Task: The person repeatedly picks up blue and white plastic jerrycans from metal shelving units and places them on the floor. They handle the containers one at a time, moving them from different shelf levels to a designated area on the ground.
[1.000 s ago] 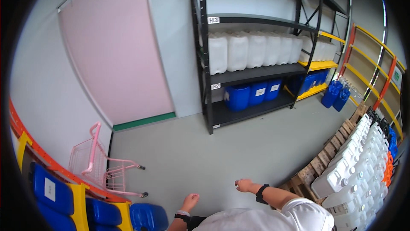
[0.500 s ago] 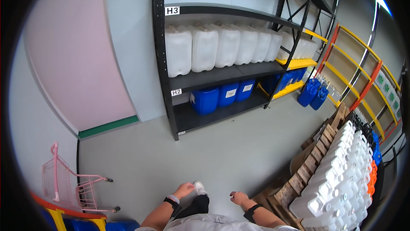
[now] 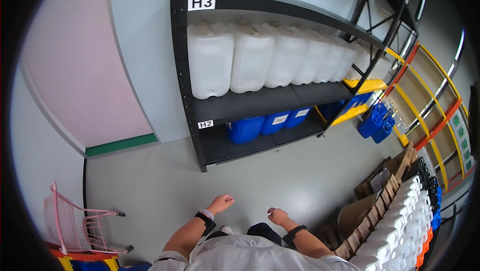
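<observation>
My left hand (image 3: 221,203) hangs in the air in front of my body, its fingers curled closed with nothing visible in them. To its right, my right hand (image 3: 278,216) is also loosely closed and holds nothing that I can see. Neither hand touches anything. Ahead stands a black shelf rack (image 3: 240,102). On its middle shelf is a row of several large whitish plastic jerrycans (image 3: 211,63). Below them, several blue jerrycans (image 3: 246,130) with white labels sit on the lowest shelf.
A pink wire shopping cart (image 3: 60,221) lies at the lower left, by the wall. At right, wooden pallets (image 3: 367,221) border rows of white jugs (image 3: 395,226). Blue jerrycans (image 3: 372,123) stand on the grey floor (image 3: 165,181) beyond, near an orange and yellow rack (image 3: 427,103).
I have moved forward, so the black rack and its jerrycans appear larger and nearer. My left hand has risen and swung forward a little; the right is slightly higher in view.
</observation>
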`<move>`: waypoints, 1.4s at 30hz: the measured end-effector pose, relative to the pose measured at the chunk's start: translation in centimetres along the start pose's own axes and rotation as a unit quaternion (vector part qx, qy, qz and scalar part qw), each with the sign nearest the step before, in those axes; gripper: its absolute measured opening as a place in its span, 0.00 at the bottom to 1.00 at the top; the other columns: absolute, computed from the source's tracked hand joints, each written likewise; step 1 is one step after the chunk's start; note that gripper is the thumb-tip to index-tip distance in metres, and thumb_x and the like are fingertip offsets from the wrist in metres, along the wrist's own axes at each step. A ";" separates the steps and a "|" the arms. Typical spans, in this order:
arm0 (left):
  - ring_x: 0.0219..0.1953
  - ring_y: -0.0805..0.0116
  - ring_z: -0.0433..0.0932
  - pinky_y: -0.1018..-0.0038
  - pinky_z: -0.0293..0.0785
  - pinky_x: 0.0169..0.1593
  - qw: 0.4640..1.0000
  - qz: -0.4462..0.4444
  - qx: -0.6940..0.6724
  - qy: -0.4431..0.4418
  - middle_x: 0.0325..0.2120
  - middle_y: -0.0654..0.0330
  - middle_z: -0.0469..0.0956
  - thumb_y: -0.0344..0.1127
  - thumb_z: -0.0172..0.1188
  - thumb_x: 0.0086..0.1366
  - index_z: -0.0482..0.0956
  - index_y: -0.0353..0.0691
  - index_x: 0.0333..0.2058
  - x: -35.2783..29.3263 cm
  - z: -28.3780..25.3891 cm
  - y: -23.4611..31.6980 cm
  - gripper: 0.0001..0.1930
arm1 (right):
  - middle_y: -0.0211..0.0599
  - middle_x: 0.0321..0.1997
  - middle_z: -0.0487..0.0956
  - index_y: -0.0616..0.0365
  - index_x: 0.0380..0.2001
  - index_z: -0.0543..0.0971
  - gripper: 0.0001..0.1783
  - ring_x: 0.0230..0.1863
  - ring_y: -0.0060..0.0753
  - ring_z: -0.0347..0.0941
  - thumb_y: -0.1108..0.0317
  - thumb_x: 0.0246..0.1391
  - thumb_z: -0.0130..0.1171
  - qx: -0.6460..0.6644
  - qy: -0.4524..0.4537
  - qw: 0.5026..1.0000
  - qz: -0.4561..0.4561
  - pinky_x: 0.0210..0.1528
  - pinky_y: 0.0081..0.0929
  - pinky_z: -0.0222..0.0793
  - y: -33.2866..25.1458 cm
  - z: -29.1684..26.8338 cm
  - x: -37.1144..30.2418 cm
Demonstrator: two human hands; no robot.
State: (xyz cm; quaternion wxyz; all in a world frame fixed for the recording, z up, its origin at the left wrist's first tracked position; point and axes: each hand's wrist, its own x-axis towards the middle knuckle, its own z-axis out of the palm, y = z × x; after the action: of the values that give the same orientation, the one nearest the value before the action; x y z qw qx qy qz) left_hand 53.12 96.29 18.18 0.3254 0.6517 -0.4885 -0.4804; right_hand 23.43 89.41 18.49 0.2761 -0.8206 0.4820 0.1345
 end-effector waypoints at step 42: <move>0.31 0.63 0.77 0.72 0.71 0.36 0.751 -0.337 -0.362 0.437 0.27 0.52 0.77 0.40 0.55 0.55 0.76 0.36 0.34 20.2 24.7 1.0 0.13 | 0.37 0.43 0.72 0.50 0.39 0.72 0.16 0.46 0.41 0.66 0.63 0.43 0.54 -0.146 0.048 0.941 -0.303 0.45 0.38 0.64 9.8 -12.8 49.8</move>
State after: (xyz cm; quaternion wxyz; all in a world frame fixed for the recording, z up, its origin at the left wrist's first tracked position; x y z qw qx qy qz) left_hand 30.67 77.92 4.80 0.5317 0.7465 0.1690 -0.3624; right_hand 39.20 42.47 1.48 0.1578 -0.9644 0.1986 0.0740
